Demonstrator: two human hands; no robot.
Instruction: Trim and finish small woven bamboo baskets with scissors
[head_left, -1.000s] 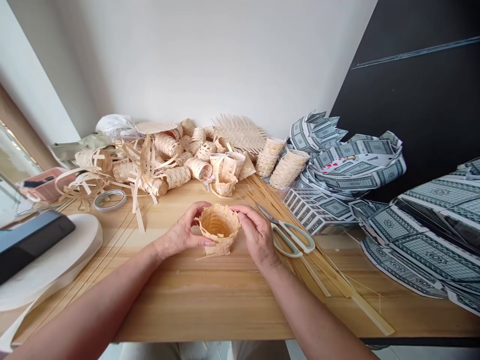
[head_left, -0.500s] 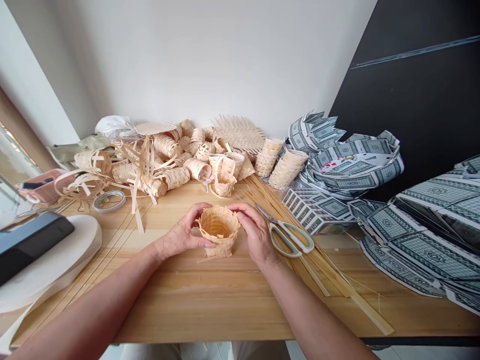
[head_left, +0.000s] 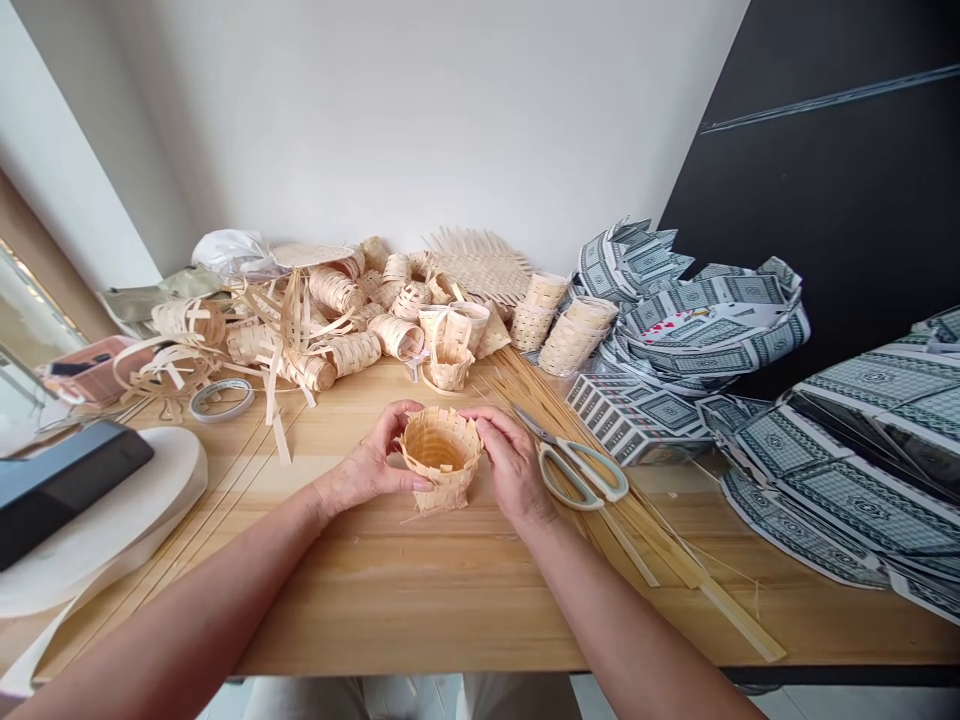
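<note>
A small woven basket of pale wood strips stands upright on the wooden table, its mouth facing up and its rim jagged with short strip ends. My left hand grips its left side, thumb across the front and fingers behind the wall. On the right, my right hand pinches the rim at the upper right edge. The right fingertips are partly hidden behind the basket. Just right of that hand lies a pair of scissors with pale handles, resting on long flat strips.
Behind, woven cups and baskets lie heaped, with a small handled basket in front. At left are a tape roll, a large white roll and a dark device. Folded playing-card pieces fill the right.
Both hands keep hold of the basket in nearly the same place. The view has shifted very slightly; nothing was let go or taken up.
</note>
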